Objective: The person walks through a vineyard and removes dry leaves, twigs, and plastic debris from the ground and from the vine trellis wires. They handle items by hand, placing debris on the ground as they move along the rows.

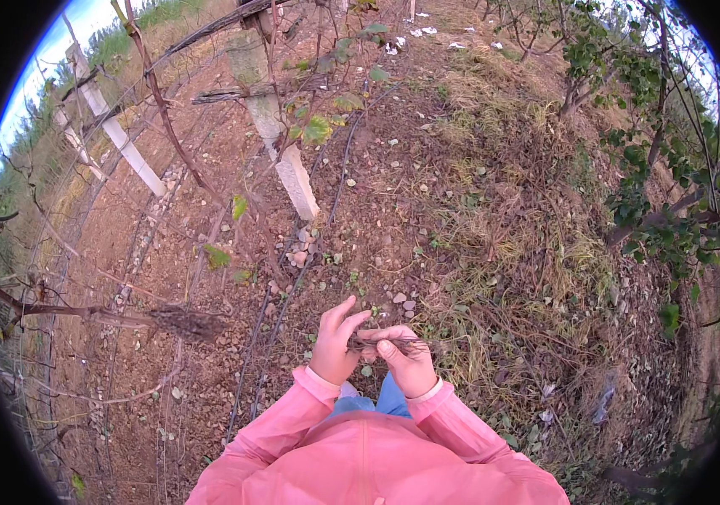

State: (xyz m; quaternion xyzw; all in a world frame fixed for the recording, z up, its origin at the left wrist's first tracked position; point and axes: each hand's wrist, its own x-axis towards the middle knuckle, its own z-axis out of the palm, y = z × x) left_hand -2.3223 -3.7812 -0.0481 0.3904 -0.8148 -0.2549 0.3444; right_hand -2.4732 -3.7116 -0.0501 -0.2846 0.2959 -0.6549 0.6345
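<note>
In front of my body, my right hand pinches a small bunch of thin dark twigs or stems between thumb and fingers. Close beside it on the left, my left hand has its fingers spread and raised. The left end of the bunch lies against or near its palm; whether the left hand grips any of it is hard to tell. Both hands are at waist height over stony soil. To their left, a bare woody vine branch ends in a dark, frayed tuft.
Concrete posts with wires and bare vines stand ahead and at left. Black irrigation hoses run along the ground. Dry cut grass covers the soil at right, beside leafy trees. White scraps lie far ahead.
</note>
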